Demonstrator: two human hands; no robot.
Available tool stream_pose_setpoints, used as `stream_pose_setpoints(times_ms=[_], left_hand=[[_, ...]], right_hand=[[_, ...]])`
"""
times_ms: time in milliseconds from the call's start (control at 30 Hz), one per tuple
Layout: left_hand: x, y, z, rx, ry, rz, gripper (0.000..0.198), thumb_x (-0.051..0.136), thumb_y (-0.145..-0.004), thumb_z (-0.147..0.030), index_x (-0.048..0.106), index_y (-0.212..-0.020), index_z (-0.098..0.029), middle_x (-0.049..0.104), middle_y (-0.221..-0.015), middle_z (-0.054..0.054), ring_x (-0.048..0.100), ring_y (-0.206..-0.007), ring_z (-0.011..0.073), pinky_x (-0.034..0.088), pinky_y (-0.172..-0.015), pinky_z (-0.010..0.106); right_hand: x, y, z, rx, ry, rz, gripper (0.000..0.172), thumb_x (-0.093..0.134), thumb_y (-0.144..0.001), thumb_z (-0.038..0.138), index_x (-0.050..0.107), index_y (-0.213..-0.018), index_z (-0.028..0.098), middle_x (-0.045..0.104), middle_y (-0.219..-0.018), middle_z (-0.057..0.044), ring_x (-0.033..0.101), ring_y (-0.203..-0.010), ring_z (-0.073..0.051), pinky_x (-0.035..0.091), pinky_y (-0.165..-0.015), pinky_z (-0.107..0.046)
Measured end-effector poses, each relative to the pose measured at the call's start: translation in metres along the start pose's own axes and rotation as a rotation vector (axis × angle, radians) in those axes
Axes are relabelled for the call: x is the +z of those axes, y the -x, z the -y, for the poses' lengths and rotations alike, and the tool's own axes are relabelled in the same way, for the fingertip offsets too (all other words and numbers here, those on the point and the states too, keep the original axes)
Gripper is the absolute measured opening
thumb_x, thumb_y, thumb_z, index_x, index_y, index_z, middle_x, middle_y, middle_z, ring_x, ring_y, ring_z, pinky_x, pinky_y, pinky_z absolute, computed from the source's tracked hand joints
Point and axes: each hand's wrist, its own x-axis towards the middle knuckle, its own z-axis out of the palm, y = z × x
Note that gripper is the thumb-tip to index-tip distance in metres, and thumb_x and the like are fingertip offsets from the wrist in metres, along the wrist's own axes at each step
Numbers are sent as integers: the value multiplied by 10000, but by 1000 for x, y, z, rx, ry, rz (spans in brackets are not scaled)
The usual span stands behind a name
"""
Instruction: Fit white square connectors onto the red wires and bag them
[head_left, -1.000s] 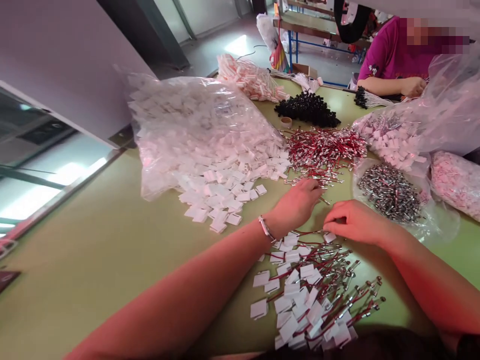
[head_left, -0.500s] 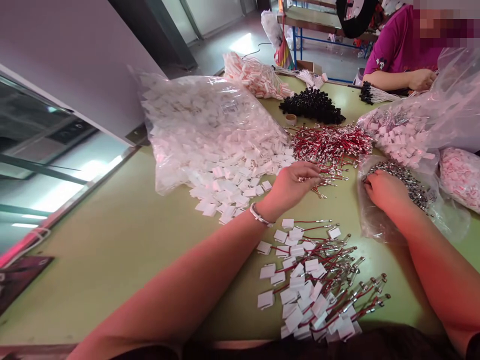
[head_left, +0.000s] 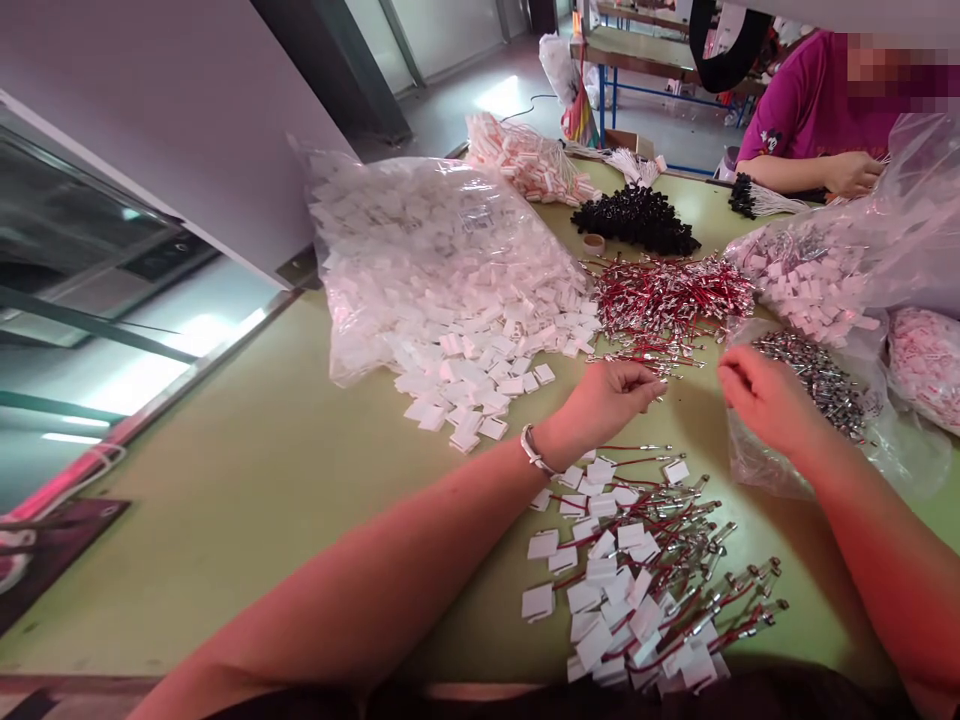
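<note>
My left hand (head_left: 611, 402) is closed in a pinch just in front of a pile of short red wires (head_left: 675, 295) with silver metal ends. A small silver tip shows at its fingertips, apparently the end of a red wire. Facing it, my right hand (head_left: 769, 395) has thumb and fingers pressed together at the left edge of a clear bag with a heap of small metal pieces (head_left: 817, 375). What it grips is too small to make out. Below both hands lie several white plastic housings (head_left: 600, 570) joined to red wires with metal ends.
A large clear bag (head_left: 450, 215) spills white housings (head_left: 465, 380) at left. Behind lie black connectors (head_left: 637, 220), a tape roll (head_left: 593, 243) and orange-white wired parts (head_left: 525, 160). Another bag of white parts (head_left: 817, 280) stands at right. Across the table a person in a purple shirt (head_left: 802, 100) handles white wires.
My right hand has lifted off the metal pieces and moved slightly left. My left hand has come away from the red wires, toward me and to the right. The view has shifted slightly.
</note>
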Motion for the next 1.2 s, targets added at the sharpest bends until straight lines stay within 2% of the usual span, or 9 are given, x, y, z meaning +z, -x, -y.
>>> stream_pose_setpoints(times_ms=[100,300,433,600,767,967,1067,1133,1200], left_hand=[[5,3,-2,8,43,40,224,559,-825,-308,648,-684,-157,554,-560,-18,420,-517,81,360,-485,228],[7,6,1,83,20,36,218,558,-828,-297,669,-703,-157,569,-579,-19,449,-541,89,394,-509,230],[3,9,8,330,-269,-14,259,503,-880,-286,683,-736,-169,644,-657,18,552,-626,118,456,-604,252],[2,13,14,599,-667,43,335,388,-947,-236,710,-865,-189,675,-718,48,592,-665,139,452,-596,255],[-6,4,8,523,-637,101,276,471,-943,-293,727,-917,-193,712,-810,48,629,-758,155,482,-694,281],[-23,2,9,254,-331,125,247,515,-877,-206,741,-966,-162,742,-846,51,633,-720,130,496,-696,269],[-12,6,10,261,-322,151,240,515,-878,-218,745,-910,-156,724,-785,44,607,-678,122,483,-671,261],[-3,7,8,267,-337,102,240,505,-879,-190,740,-841,-161,708,-741,29,586,-655,114,464,-656,252],[-2,6,6,269,-329,65,244,498,-882,-169,731,-810,-169,697,-710,12,570,-630,106,450,-635,241]], right_hand=[[15,8,18,-90,-249,-9,180,465,-916,341,574,-853,213,585,-648,17,498,-571,-129,375,-579,-268],[30,11,25,-141,-344,-11,184,488,-903,307,627,-833,210,638,-742,1,534,-658,-125,407,-641,-269],[25,11,24,-108,-328,80,199,516,-881,303,626,-748,205,595,-647,18,500,-606,-120,387,-598,-269],[22,12,29,74,-433,259,234,538,-851,309,567,-647,197,520,-559,39,439,-539,-108,338,-516,-253],[22,8,25,51,-423,267,246,523,-856,332,548,-652,199,510,-574,35,444,-560,-115,344,-537,-261],[11,1,3,-30,-237,231,252,484,-882,371,609,-741,203,580,-633,5,519,-603,-151,408,-586,-296],[13,1,10,-165,-30,181,196,482,-859,250,658,-918,189,686,-954,-82,617,-860,-228,466,-762,-366],[20,4,23,-253,44,145,320,449,-842,158,630,-1105,171,651,-1156,-125,607,-1019,-259,461,-853,-391],[27,6,34,-269,50,161,393,400,-854,118,590,-1196,161,671,-1112,-131,636,-967,-246,482,-807,-378]])
